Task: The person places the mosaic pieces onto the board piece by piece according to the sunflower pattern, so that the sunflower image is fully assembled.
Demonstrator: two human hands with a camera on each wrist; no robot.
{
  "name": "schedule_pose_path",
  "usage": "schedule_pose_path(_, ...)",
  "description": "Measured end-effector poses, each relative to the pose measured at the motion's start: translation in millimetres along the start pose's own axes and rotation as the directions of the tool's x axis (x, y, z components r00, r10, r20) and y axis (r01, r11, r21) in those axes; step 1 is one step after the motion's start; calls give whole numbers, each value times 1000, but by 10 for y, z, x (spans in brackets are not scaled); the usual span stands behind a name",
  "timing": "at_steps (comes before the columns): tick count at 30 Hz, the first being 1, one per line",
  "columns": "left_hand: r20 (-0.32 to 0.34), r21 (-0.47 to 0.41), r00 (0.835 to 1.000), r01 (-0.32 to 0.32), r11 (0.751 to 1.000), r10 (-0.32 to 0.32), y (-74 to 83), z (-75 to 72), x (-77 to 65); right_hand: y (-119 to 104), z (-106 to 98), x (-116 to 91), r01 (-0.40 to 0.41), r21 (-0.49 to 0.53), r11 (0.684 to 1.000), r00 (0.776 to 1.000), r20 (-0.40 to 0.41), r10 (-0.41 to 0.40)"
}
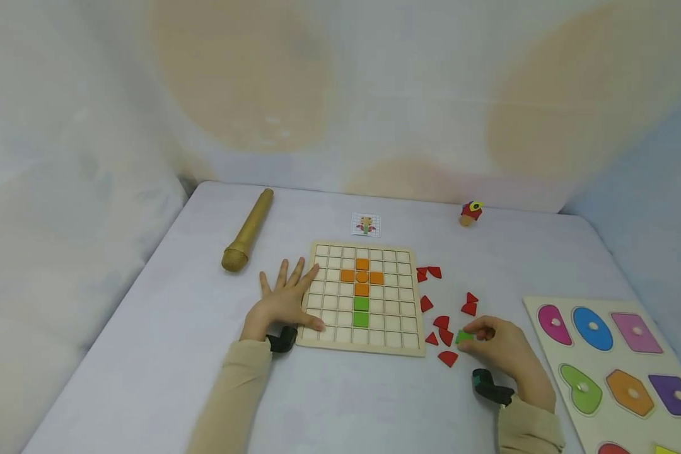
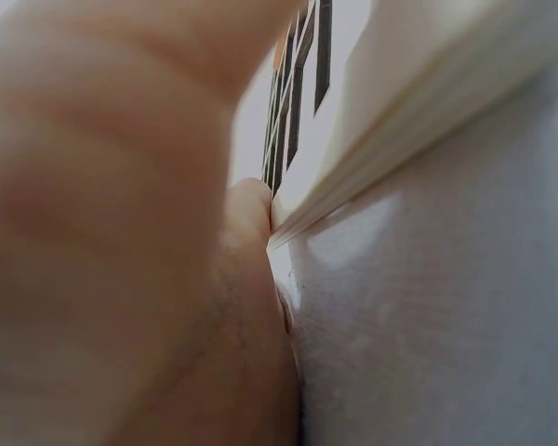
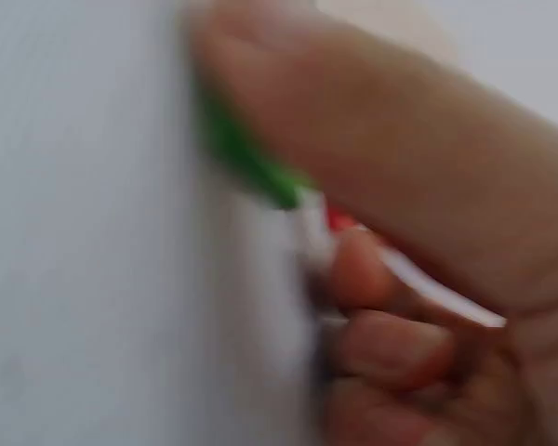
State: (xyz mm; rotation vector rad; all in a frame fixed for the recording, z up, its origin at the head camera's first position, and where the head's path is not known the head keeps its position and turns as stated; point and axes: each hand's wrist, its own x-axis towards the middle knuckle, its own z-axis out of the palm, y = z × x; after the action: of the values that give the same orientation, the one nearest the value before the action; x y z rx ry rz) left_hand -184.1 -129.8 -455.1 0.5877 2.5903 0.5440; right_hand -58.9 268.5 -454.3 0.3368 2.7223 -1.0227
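A square wooden grid board (image 1: 394, 309) lies on the table. On it, orange tiles (image 1: 362, 263) form a cross around a centre tile with a circle, and two green square tiles (image 1: 360, 311) stand in line below. My left hand (image 1: 284, 302) rests with spread fingers over the board's left edge, thumb at its lower left corner. To the right of the board, my right hand (image 1: 502, 343) pinches a green tile (image 1: 463, 337) between thumb and index finger. The right wrist view shows this green tile (image 3: 246, 158) partly hidden behind the thumb, low over the table.
Several red pieces (image 1: 448, 359) lie scattered between board and right hand. A pattern card (image 1: 366, 224) sits behind the board. Farther out are a gold microphone (image 1: 248, 233) at left, a small red bird-like figure (image 1: 471, 213) at back right, and a shape puzzle board (image 1: 596, 353) at right.
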Motion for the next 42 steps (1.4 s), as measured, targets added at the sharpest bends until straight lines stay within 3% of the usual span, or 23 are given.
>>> schedule_pose_path(5,8,21,1000,-1,1000,1,62,-23,69,117,-34,83,0,16,1000,992,-127,2)
schedule_pose_path(9,13,22,1000,8,1000,-9,87,-28,91,150,-43,271,-27,134,991,981,-186,52)
schedule_pose_path(14,24,16,1000,3,1000,-3,101,24,96,173,-69,395,-144,290,946,967,-163,197)
schedule_pose_path(18,33,10,999,-10,1000,10,133,45,92,189,-131,363,-210,312,927,958,-123,258)
schedule_pose_path(23,39,22,999,10,1000,-11,141,1,72,-6,-171,356,-179,304,936,978,-44,202)
schedule_pose_path(28,37,35,999,15,999,-17,105,-43,39,-458,-55,372,-133,297,946,991,52,124)
schedule_pose_path(31,34,28,999,20,999,-21,80,-52,26,-760,110,370,-58,264,963,996,87,36)
schedule_pose_path(35,34,27,999,29,999,-30,54,-46,19,-1099,395,349,58,226,972,986,138,-91)
schedule_pose_path(42,36,25,999,38,999,-39,17,-27,23,-1342,731,300,103,159,982,968,211,-136)
